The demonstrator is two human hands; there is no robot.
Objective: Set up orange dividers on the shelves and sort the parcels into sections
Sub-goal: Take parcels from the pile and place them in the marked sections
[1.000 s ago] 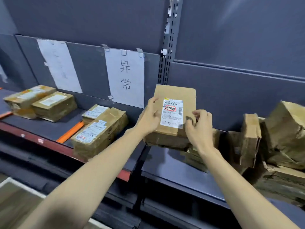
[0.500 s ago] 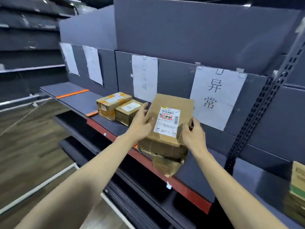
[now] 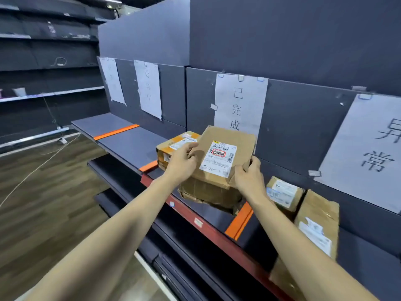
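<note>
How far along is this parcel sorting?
Three orange dividers already lie across the shelf, and parcels sit in two sections: one under the middle sign, two past the nearest divider. Left hand and right hand hold a box over the middle section, not yet set down.

The labelled brown cardboard parcel [image 3: 219, 164] has been carried leftward from the "异常" section to before the "已完成" paper sign [image 3: 239, 105].
</note>
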